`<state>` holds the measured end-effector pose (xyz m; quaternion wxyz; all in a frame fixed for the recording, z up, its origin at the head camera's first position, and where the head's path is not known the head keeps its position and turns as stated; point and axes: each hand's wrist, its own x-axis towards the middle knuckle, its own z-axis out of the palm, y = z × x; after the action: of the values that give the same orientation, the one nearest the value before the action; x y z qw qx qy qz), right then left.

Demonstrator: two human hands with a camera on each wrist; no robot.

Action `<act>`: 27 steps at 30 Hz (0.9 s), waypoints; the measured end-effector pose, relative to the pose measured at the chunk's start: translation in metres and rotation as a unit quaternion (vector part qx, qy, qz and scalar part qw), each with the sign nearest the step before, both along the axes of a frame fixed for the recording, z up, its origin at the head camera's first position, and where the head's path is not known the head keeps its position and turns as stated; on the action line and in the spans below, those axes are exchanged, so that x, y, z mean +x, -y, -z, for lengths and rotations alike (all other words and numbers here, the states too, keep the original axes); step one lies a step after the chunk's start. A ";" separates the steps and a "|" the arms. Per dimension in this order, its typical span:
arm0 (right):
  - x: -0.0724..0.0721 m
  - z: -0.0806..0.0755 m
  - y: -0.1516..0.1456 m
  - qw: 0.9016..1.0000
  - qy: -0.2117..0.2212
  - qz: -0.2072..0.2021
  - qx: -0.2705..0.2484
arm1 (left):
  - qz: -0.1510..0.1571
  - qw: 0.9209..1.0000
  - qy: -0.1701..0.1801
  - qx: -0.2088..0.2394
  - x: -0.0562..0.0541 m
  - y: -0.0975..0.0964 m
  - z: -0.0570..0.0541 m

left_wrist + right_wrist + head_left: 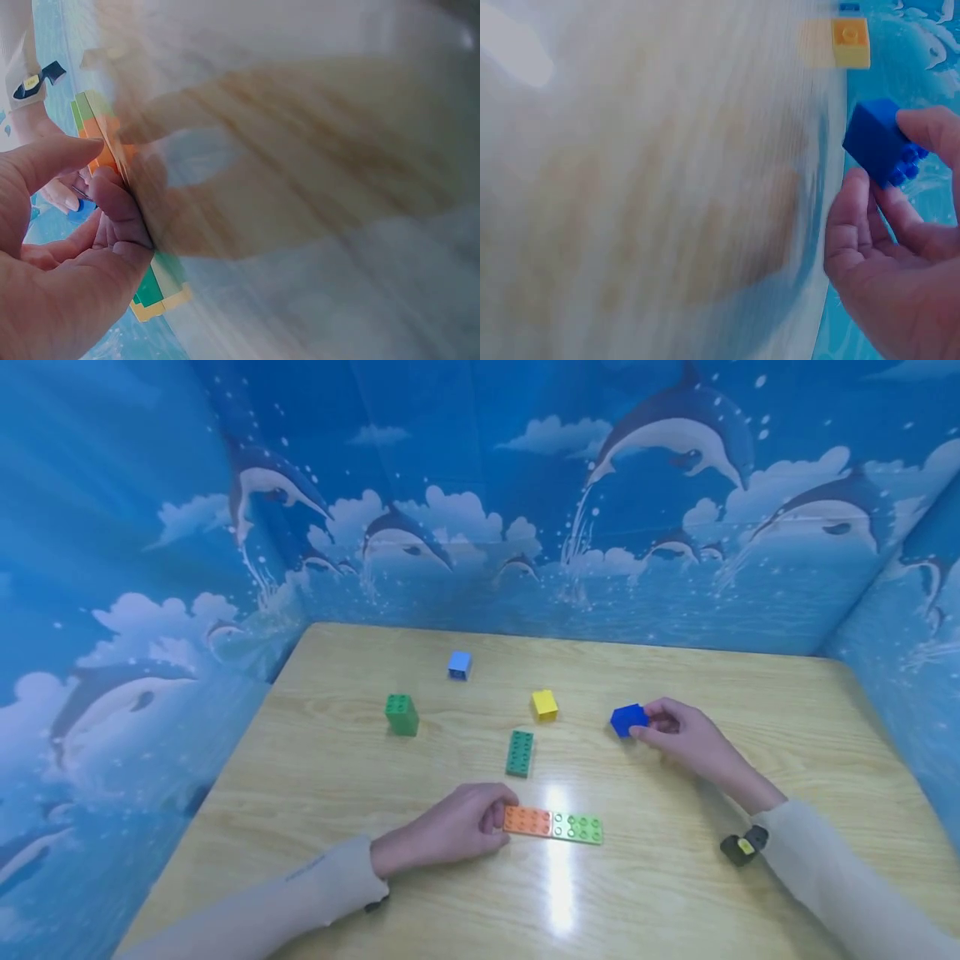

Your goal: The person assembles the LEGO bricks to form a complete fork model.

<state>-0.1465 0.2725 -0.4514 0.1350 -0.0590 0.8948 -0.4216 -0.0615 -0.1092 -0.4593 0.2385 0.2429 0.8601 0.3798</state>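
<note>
Blue cloth backdrop [480, 443] printed with dolphins and clouds is seen behind and beside a pale wood-grain bench [637, 902], on which a bright glare strip is noted near the middle. At the right of the layout, a dark-blue plastic studded brick [625, 720] is pinched by the right hand [686, 739], its fingers closed to the brick's width; in the right wrist view the studs are turned towards the palm. Whether this brick is lifted off the bench cannot be told. Nearer the person, a flat orange plastic studded brick [528, 821] is gripped at its left end by the left hand [457, 827], the fingers curled and only slightly parted there. Its right end is met by a flat light-green plastic studded brick [577, 828]; whether the two are joined cannot be told. Just beyond this row, a flat dark-green plastic studded brick [519, 753] is laid lengthwise away from the person. Farther back, a small yellow plastic brick [545, 706], a tall green plastic block [402, 715], upright with studs on top, and a lighter-blue plastic brick [460, 666] are placed well apart.
</note>
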 end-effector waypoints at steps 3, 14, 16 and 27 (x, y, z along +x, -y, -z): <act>0.010 -0.003 0.002 1.000 -0.009 0.012 -0.010 | -0.001 1.000 0.000 -0.001 0.000 -0.001 0.000; 0.051 -0.010 0.016 0.997 -0.061 0.007 -0.041 | -0.011 1.000 0.001 -0.010 0.001 -0.002 -0.001; 0.058 -0.011 0.019 0.997 -0.068 0.001 -0.045 | -0.012 1.000 0.002 -0.009 0.002 -0.002 0.000; 0.088 -0.005 0.036 0.980 -0.166 -0.086 -0.064 | -0.011 1.000 -0.005 -0.005 0.001 -0.002 -0.002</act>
<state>-0.0581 0.2360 -0.4461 0.0167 -0.2135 0.8674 -0.4491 -0.0602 -0.1068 -0.4575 0.2310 0.2345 0.8657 0.3770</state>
